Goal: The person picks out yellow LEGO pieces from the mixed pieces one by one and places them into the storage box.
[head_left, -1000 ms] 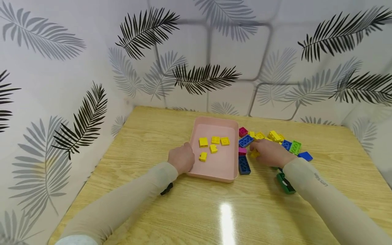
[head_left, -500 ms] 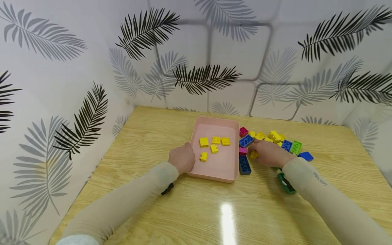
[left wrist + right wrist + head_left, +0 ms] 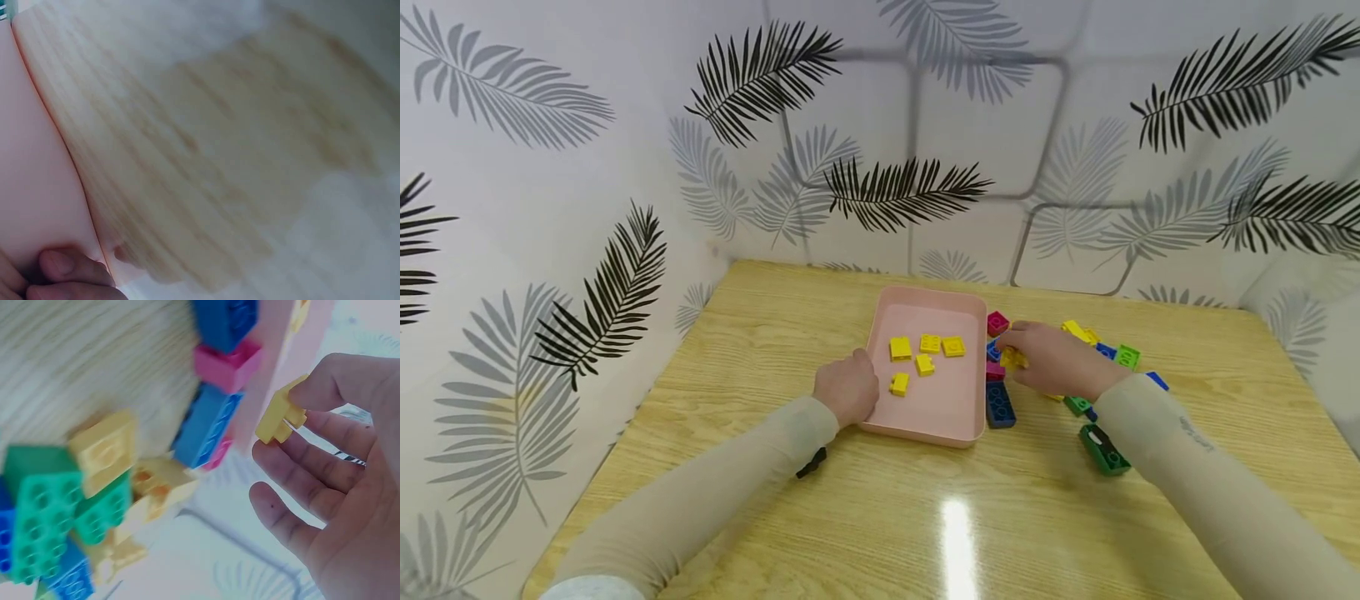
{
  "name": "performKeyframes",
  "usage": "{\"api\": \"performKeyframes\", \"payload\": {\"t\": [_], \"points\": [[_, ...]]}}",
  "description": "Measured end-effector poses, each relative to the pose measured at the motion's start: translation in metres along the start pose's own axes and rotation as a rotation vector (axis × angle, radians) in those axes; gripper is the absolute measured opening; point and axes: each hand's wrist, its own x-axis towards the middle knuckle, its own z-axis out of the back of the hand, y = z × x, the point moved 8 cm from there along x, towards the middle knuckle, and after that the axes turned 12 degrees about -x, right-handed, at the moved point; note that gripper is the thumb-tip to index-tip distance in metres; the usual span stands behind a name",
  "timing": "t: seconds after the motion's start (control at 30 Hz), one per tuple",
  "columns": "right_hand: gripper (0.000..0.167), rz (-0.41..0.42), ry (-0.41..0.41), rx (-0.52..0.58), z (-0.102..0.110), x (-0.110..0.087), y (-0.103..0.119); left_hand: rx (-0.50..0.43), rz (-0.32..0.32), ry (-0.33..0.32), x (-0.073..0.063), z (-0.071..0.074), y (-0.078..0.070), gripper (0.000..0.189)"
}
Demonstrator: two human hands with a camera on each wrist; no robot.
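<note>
My left hand [image 3: 847, 389] grips the left wall of a pink tray [image 3: 936, 412]. The left wrist view shows its curled fingers [image 3: 72, 269] at the edge of that tray. Several yellow bricks [image 3: 924, 365] lie scattered inside. Just beyond the tray's right side, my right hand [image 3: 1063, 360] pinches a yellow toy brick [image 3: 281, 412] between thumb and fingers. The brick is raised above the loose bricks, its studs facing the palm in the right wrist view. Beneath and around this hand lie a magenta brick [image 3: 226, 365], blue bricks [image 3: 206, 425] and more yellow ones [image 3: 106, 451].
Along the tray's right wall rest a dark blue brick [image 3: 1000, 405] and a red brick [image 3: 997, 323]. A dark green brick [image 3: 1105, 450] lies near the right forearm, a light green one [image 3: 1127, 357] farther back. The wooden table [image 3: 775, 308] meets a leaf-patterned backdrop [image 3: 880, 100].
My right hand has lifted the yellow brick from the pile and moved slightly left, toward the tray. Bricks under its wrist now show. The left hand keeps its hold on the tray.
</note>
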Motion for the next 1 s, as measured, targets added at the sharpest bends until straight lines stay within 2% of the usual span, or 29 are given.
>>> {"api": "performKeyframes", "payload": {"t": [0.2, 0.33, 0.6, 0.8, 1.0], "points": [[0.040, 0.073, -0.062, -0.024, 0.014, 0.009, 0.026, 0.017, -0.004, 0.003, -0.001, -0.001, 0.000, 0.036], [0.039, 0.124, -0.070, -0.020, 0.018, 0.015, 0.041, 0.032, -0.011, 0.001, 0.000, -0.002, -0.001, 0.035], [0.038, 0.166, -0.019, 0.030, 0.017, 0.028, 0.065, 0.022, -0.014, -0.009, 0.001, -0.002, 0.000, 0.033], [0.035, 0.215, 0.004, -0.001, 0.010, 0.034, 0.080, -0.007, -0.001, -0.008, 0.001, -0.001, 0.001, 0.032], [0.039, 0.208, 0.057, 0.036, 0.005, 0.036, 0.087, -0.005, 0.002, -0.004, 0.000, 0.000, 0.001, 0.033]]}}
